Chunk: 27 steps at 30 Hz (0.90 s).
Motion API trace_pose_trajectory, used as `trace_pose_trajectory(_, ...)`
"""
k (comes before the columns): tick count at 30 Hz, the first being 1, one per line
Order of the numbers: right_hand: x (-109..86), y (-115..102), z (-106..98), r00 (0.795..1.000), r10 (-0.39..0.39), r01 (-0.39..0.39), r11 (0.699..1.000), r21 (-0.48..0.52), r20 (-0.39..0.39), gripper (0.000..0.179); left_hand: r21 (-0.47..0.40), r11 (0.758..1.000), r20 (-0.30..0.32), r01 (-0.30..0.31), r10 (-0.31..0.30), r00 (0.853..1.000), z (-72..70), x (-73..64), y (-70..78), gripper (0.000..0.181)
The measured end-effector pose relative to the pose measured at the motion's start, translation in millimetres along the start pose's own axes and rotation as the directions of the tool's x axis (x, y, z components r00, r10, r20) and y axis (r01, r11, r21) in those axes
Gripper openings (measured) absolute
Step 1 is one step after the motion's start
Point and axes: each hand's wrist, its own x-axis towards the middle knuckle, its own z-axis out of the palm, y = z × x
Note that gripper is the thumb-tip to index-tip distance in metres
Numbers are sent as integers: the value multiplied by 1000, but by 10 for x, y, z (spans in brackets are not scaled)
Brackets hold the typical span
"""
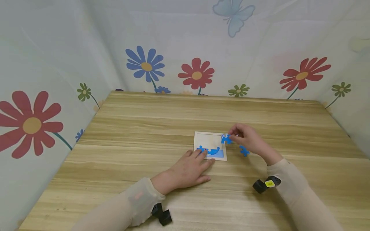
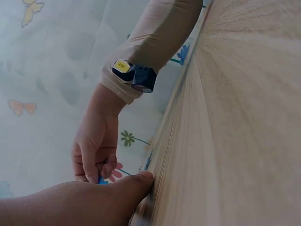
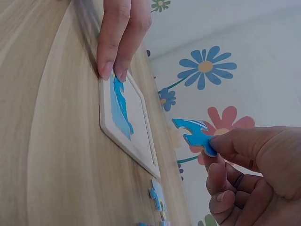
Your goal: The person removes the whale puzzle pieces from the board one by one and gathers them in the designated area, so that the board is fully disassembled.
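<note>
A blue jigsaw puzzle piece (image 3: 195,136) is pinched between thumb and fingers of my right hand (image 1: 248,138), raised over the right edge of the puzzle board (image 1: 209,134). The board is a pale square with a raised rim, and blue pieces (image 1: 212,150) lie along its lower part. My left hand (image 1: 189,168) rests spread on the table, its fingertips on the board's lower left part, touching the blue pieces there. In the right wrist view, two fingers (image 3: 107,68) of that hand press at the board's edge.
A loose blue puzzle piece (image 1: 244,150) lies on the table to the right of the board, under my right hand. More loose pieces (image 3: 157,194) show beside the board in the right wrist view. A floral cloth (image 1: 173,38) hangs behind the wooden table (image 1: 138,122).
</note>
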Motion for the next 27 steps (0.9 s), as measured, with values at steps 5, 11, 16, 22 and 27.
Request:
trace_pose_trajectory(5, -36, 84, -2, 1000, 21, -21, 1000, 0, 7, 10, 2, 1000, -3, 0, 0, 1000, 0, 4, 4, 59)
trace_pose_trajectory(11, -98, 170, -16, 1000, 12, -12, 1000, 13, 12, 10, 1, 1000, -4, 1, -1, 1000, 6, 11, 7, 59)
trace_pose_trajectory(16, -123, 226, -17, 1000, 17, -17, 1000, 7, 20, 9, -3, 1000, -2, 6, -6, 1000, 6, 8, 7, 59)
trace_pose_trajectory(22, -129, 278, 1, 999, 21, -21, 1000, 4, 41, 8, 4, 1000, -1, 5, -5, 1000, -3, 5, 6, 59)
trace_pose_trajectory(27, -134, 314, 23, 998, 30, -31, 999, 18, 50, 9, 7, 1000, 1, 7, -7, 1000, 0, 10, 4, 59)
